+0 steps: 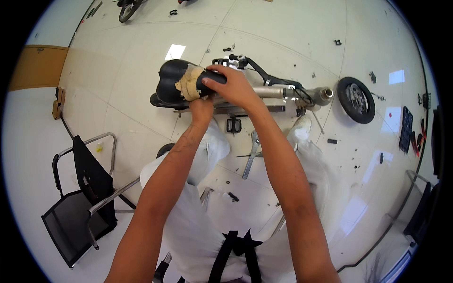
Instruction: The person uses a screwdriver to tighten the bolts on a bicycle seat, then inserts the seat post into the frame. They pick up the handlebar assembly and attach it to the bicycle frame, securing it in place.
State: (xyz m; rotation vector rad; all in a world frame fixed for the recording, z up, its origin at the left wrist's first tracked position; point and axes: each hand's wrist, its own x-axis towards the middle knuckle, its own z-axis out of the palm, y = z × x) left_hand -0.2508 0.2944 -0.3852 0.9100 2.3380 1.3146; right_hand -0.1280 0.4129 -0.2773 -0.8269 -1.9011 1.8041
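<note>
A black bicycle saddle [170,78] with a torn, tan patch across its top sits over the rear of a partly dismantled bicycle frame [264,92]. My right hand [234,87] is closed around the saddle's narrow nose, thumb on top. Below the saddle, my left hand [203,109] reaches up against its underside; those fingers are hidden, so their grip does not show. The frame lies crosswise before me, its bare head tube [324,95] at the right. One black pedal [233,125] points toward me, and a black handlebar part [257,70] lies along the far side.
A detached small wheel [356,100] lies to the right. Between my feet is a wrench [251,155]. An open tool case [406,129] and red-handled tools [418,141] lie far right. A black mesh chair [87,203] stands left. Small parts are scattered over the floor.
</note>
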